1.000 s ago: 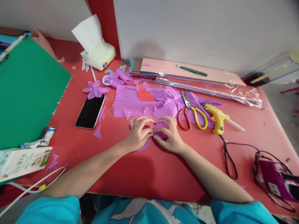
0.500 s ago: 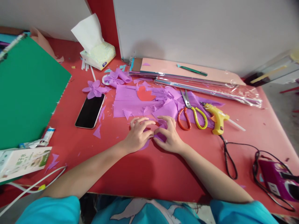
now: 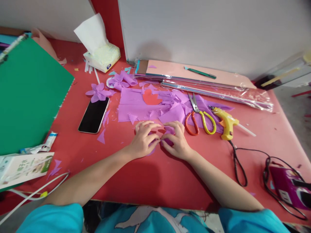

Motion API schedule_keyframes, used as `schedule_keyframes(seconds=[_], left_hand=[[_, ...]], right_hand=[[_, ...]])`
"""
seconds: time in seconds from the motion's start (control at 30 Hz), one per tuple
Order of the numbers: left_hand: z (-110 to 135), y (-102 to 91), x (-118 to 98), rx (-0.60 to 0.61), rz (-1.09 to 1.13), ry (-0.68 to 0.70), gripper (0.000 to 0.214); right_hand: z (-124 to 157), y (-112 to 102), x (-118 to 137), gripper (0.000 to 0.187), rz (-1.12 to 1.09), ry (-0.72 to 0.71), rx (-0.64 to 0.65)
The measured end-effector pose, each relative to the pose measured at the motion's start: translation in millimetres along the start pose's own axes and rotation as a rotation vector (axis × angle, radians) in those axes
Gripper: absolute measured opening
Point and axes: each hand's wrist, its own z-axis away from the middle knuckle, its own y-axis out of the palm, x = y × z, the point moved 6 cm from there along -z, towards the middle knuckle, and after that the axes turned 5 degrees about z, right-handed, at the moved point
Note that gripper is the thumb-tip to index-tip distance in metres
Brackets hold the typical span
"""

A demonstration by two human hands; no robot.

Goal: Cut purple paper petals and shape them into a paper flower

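Close together at the middle of the red table, both hands pinch a small piece of purple paper (image 3: pixel 170 130). My left hand (image 3: pixel 145 139) is closed, thumb against fingers, with a bit of purple showing beneath it. My right hand (image 3: pixel 177 141) is closed too, its thumb and index finger meeting on the paper near my left fingertips. Most of the piece is hidden under the fingers. Just beyond lie a purple paper sheet (image 3: pixel 136 112) with scraps and a red petal-shaped cutout (image 3: pixel 151 97). Right of my right hand are scissors (image 3: pixel 196 111) with one red and one yellow handle.
A yellow glue gun (image 3: pixel 225 121) lies at the right, its black cord running to a purple box (image 3: pixel 286 186). A phone (image 3: pixel 94 116), a purple paper flower (image 3: pixel 97 93) and a tissue pack (image 3: pixel 104 58) are at the left. A green board (image 3: pixel 31 97) covers the left edge.
Both hands stay in place with small finger movements. The fingertips have shifted slightly on the purple paper, and a little less of it shows between them.
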Motion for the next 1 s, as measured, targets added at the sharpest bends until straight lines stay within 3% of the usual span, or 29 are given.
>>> schedule_keyframes(seconds=[0.2,0.77,1.0], left_hand=[[-2.6,-0.3,12.3,0.026,0.092,-0.141,0.008],[1.0,-0.2,2.9,-0.038,-0.033,-0.014,0.012],[1.2,0.5,2.8,-0.046,-0.016,-0.05,0.005]], right_hand=[[0.4,-1.0,0.7,0.007,0.02,-0.012,-0.016],[-1.7,-6.1,8.0,0.005,-0.022,-0.048,-0.111],[-2.6,-5.5,9.7,0.008,-0.108,-0.049,-0.148]])
